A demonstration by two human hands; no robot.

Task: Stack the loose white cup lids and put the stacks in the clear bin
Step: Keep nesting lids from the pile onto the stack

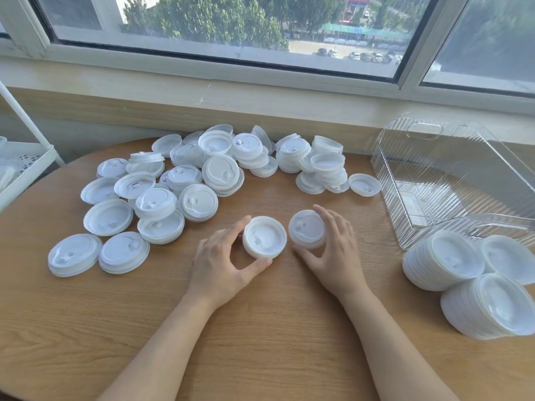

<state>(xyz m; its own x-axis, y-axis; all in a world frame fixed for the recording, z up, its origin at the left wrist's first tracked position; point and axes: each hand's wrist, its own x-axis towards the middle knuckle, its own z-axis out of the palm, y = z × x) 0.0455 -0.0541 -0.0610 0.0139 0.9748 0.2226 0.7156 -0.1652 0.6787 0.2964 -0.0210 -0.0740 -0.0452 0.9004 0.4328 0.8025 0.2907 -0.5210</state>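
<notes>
Hands: two. The left hand (221, 260) and the right hand (333, 250) are side by side near the middle of the table (260, 328), a little apart.
Left hand: its thumb and fingers curl round a short stack of lids (264, 237) and hold it by the sides. The stack sits flat on the table.
Right hand: its thumb and fingers curl round a second short stack (307, 229) the same way. This one tips a bit toward the left stack.
The two held stacks: just beside each other, almost touching. Both show their round faces up.
Loose lids: a big pile of loose lids (185, 183) lies across the far and left part of the table. There are too many to count well, for sure more than thirty. Most lie flat, some lean on each other, and some are already in little stacks.
Finished stacks: three tall stacks (469, 279) lie on their sides at the right edge of the table. Their round faces point up and toward the left.
Bin: one clear bin (434, 180) stands at the far right, its open top up, just behind the three tall stacks. I can see no lids inside it.
Window: one window (260, 39) is behind the table, with trees and parked cars outside.
Shelf: one white shelf (26, 163) is at the left edge.
</notes>
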